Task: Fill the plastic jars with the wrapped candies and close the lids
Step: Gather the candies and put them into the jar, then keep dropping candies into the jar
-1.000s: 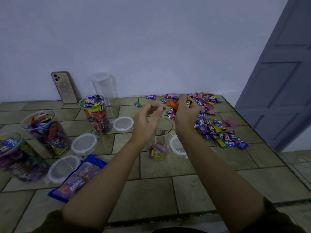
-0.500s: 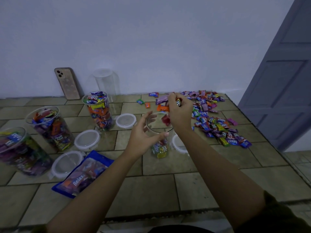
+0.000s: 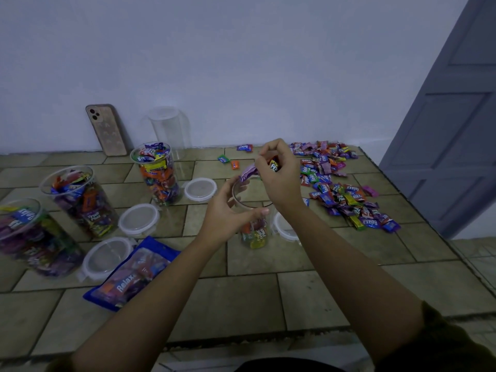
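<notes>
Jar (image 3: 256, 224), clear, open-topped: L hand (image 3: 224, 213) wraps its rim; R hand (image 3: 280, 178) clutches wrapped candies (image 3: 248, 173) just above opening, purple one sticking out.

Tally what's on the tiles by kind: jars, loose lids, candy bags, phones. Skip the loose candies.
Jars: 5
Loose lids: 4
Candy bags: 1
Phones: 1
Total: 11
</notes>
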